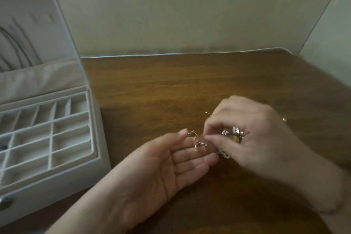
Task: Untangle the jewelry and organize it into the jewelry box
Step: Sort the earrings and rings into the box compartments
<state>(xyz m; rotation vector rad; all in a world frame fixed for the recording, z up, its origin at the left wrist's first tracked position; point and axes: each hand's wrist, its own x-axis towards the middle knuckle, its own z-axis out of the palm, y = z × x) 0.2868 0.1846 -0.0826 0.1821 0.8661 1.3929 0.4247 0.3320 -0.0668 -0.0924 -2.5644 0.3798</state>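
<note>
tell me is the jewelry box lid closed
No, the jewelry box stands open, its lid raised upright and the divided compartments showing.

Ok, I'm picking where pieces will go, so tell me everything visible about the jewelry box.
The jewelry box is white, seemingly fabric-lined, on the wooden table at far left. Its lid stands open, dark chains hanging inside. Dividers split the tray into many small compartments, mostly empty. A metal clasp shows on the front. Neither hand touches it.
</note>
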